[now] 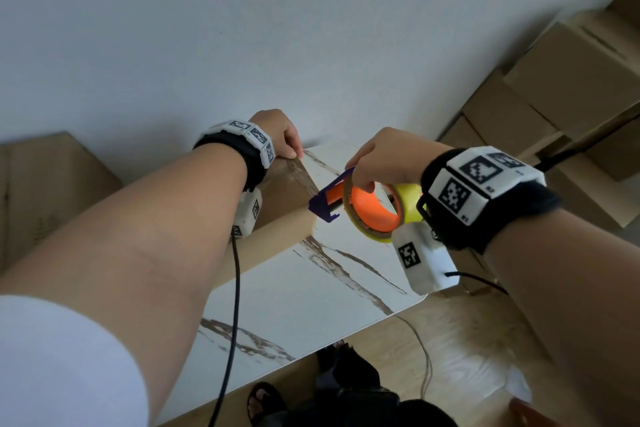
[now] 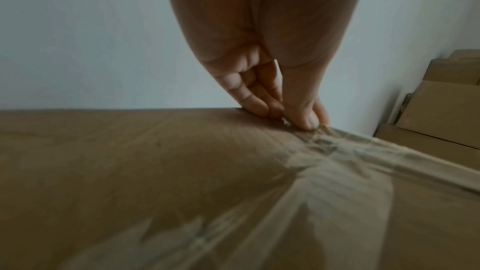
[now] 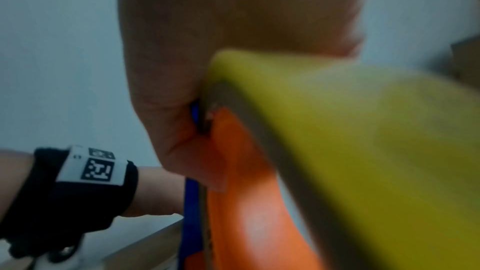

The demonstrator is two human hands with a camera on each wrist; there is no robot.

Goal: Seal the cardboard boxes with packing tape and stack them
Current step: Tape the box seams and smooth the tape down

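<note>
While the cardboard box (image 1: 277, 198) lies on the marble-patterned table (image 1: 332, 295), its far top edge is pressed by the left hand (image 1: 277, 132), thumb and fingertips (image 2: 259, 106) bearing down on the end of a clear tape strip (image 2: 324, 171) laid across the top. The tape dispenser (image 1: 367, 204), orange-cored with a yellowish roll, is gripped by the right hand (image 1: 384, 156), fingers curled round its frame, at the box's right edge. Further boxes (image 1: 568, 87) are stacked at the wall.
</note>
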